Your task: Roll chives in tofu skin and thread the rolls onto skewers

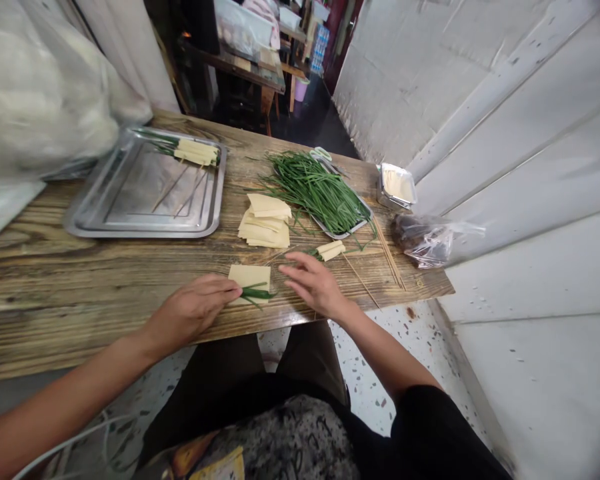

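Near the table's front edge lies a pale yellow tofu sheet [250, 274] with a small bunch of green chives [256, 293] across it. My left hand [199, 303] pinches the left end of these chives against the sheet. Just right of the sheet, my right hand [311, 283] hovers with fingers apart and nothing in them. Beyond it sits a rolled tofu skewer [331, 250] with chives inside, its stick pointing toward the front edge. A stack of tofu sheets [266, 223] lies behind the single sheet.
A metal tray [145, 223] at left holds finished-looking rolls [196, 152] on sticks. Chives [320, 190] heap on another tray, with scissors [321, 154] behind. Bamboo skewers [389, 257], a foil box [397, 185] and a plastic-bagged dark item [423, 239] lie right, near the white wall [520, 200].
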Tool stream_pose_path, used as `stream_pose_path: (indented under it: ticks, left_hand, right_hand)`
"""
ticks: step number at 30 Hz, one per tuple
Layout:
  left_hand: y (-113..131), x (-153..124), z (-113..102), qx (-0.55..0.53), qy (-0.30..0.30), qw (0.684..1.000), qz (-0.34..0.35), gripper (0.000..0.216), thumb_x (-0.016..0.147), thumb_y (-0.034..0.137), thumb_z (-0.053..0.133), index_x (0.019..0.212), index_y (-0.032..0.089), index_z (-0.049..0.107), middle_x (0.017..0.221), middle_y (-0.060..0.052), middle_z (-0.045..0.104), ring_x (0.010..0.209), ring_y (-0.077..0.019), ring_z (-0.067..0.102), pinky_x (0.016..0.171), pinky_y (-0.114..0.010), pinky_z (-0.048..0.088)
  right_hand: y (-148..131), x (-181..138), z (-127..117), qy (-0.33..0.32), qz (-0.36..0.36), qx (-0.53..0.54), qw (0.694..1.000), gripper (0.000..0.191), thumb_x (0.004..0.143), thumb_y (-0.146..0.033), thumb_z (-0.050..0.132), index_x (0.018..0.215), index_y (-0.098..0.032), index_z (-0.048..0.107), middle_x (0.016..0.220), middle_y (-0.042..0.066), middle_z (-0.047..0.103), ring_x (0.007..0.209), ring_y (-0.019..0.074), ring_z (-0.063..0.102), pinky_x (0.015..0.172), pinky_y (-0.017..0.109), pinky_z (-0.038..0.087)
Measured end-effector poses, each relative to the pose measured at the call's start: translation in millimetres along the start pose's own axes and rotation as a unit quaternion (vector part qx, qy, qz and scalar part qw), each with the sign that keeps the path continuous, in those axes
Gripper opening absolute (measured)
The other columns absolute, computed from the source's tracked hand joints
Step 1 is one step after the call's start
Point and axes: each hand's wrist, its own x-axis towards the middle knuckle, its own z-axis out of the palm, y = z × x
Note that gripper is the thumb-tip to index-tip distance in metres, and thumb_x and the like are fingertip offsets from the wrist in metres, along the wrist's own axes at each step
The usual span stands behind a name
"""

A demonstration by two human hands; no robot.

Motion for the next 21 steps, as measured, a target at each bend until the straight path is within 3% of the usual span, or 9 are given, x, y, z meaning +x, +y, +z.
stream_pose_path:
  ticks: [3,6,12,17,21]
  left_hand:
    - [0.8,1.6,0.5,0.002,0.006,1.0,0.0,0.031,0.102,0.02,0.055,0.116,0.032,0.08,0.113,-0.003,0.085,0.106,-0.0222,0.079,0.102,-0.039,0.065]
    - [1.7,2.4,1.2,-0.006,0.009,1.0,-0.013,0.028,0.101,0.021,0.056,0.111,0.03,0.08,0.109,-0.003,0.085,0.105,-0.022,0.079,0.098,-0.038,0.066]
    - [5.5,5.1,-0.8,-0.006,-0.018,0.998,-0.057,0.029,0.103,0.026,0.053,0.106,0.025,0.082,0.109,-0.002,0.086,0.104,-0.0234,0.078,0.1,-0.042,0.067]
    - [3.1,7.8,0.0,-0.008,-0.002,0.999,-0.033,0.029,0.102,0.025,0.054,0.104,0.026,0.083,0.106,-0.003,0.086,0.101,-0.0206,0.079,0.101,-0.038,0.065]
    - [-0.8,7.8,3.9,-0.02,0.016,1.0,-0.006,0.03,0.1,0.022,0.056,0.106,0.029,0.084,0.105,-0.003,0.086,0.1,-0.0201,0.079,0.101,-0.037,0.064]
  right_hand:
    - [-1.8,-11.3,-10.7,0.036,0.014,-0.007,0.999,0.022,0.105,-0.026,0.067,0.124,-0.021,0.076,0.131,0.015,0.069,0.105,0.0206,0.066,0.092,0.038,0.058]
    - [-19.7,-14.2,-3.9,0.01,-0.022,-0.023,0.999,0.024,0.105,-0.035,0.069,0.121,-0.02,0.077,0.123,0.015,0.072,0.102,0.0216,0.065,0.092,0.039,0.057]
    - [-44.9,12.0,23.2,-0.047,0.024,-0.055,0.997,0.052,0.1,-0.053,0.072,0.135,-0.016,0.07,0.137,0.019,0.067,0.114,0.0272,0.061,0.099,0.041,0.053]
    - [-46.7,26.1,21.1,-0.11,0.005,-0.094,0.989,0.028,0.106,-0.034,0.068,0.129,-0.019,0.07,0.128,0.013,0.068,0.11,0.0242,0.058,0.095,0.037,0.05]
    - [-50.4,22.0,16.2,-0.115,-0.047,-0.136,0.983,0.019,0.111,-0.025,0.055,0.108,-0.02,0.073,0.114,0.009,0.068,0.103,0.021,0.056,0.09,0.033,0.047]
